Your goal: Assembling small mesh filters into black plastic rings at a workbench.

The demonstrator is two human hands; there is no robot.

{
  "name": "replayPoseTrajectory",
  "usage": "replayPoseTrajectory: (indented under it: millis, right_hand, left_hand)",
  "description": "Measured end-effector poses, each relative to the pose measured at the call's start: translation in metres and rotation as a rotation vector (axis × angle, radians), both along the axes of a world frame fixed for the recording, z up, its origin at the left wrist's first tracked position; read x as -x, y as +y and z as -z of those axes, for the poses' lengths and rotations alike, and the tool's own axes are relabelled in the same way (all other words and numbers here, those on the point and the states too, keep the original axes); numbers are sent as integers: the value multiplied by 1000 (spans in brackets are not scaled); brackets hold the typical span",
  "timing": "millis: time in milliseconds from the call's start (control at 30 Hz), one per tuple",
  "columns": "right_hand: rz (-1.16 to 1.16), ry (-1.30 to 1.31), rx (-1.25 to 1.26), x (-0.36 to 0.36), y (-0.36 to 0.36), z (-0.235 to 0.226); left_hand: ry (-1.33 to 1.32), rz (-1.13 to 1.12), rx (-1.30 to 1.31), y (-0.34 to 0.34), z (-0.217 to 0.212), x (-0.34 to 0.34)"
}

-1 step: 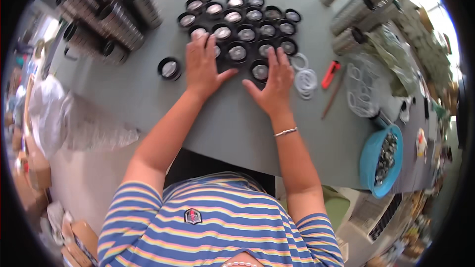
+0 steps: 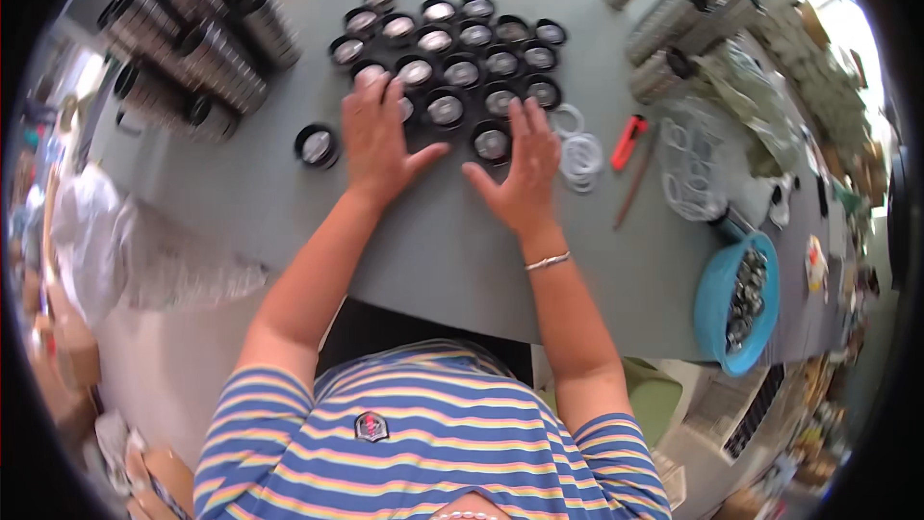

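A cluster of several short black round cups (image 2: 445,108) with silvery discs inside stands on the grey table. My left hand (image 2: 375,146) spreads its fingers at the near left of this cluster, fingertips over the nearest cups. My right hand (image 2: 523,166) lies at the near right side, fingers stretched forward and thumb apart, close beside the nearest black cup (image 2: 491,144). Neither hand grips anything; whether the fingertips press on the cups I cannot tell. A separate black cup (image 2: 316,145) sits left of my left hand. White rings (image 2: 580,159) lie right of my right hand.
Tall stacks of metal cylinders (image 2: 223,65) stand far left, with more (image 2: 664,75) far right. A red-handled cutter (image 2: 628,142), a brown stick (image 2: 636,183), a clear bag of rings (image 2: 691,178) and a blue basin (image 2: 714,303) of metal parts lie right. Clear plastic (image 2: 183,246) hangs over the left edge.
The whole view has shifted slightly, so everything on the table appears a little lower and further left. Hands and cups keep about the same places relative to each other.
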State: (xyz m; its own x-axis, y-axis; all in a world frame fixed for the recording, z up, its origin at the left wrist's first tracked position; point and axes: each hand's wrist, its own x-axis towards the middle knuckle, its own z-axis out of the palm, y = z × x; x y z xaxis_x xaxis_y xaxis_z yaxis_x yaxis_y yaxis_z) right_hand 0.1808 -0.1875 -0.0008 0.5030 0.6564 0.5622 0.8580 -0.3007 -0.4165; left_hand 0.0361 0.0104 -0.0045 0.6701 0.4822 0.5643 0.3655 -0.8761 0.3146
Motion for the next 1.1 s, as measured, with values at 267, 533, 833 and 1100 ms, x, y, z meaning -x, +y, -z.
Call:
replayPoseTrajectory:
  millis: [267, 533, 833, 1100]
  right_hand:
    - [398, 414, -408, -146, -109, -24]
    - [469, 551, -307, -315, -74, 16]
    - [557, 278, -166, -302, -77, 4]
    - [221, 600, -194, -134, -115, -50]
  left_hand:
    - [186, -391, 295, 4, 2, 92]
    - [21, -112, 416, 15, -2, 21]
    - [-254, -44, 410, 21, 5, 23]
    - [-434, -23, 205, 3, -9, 26]
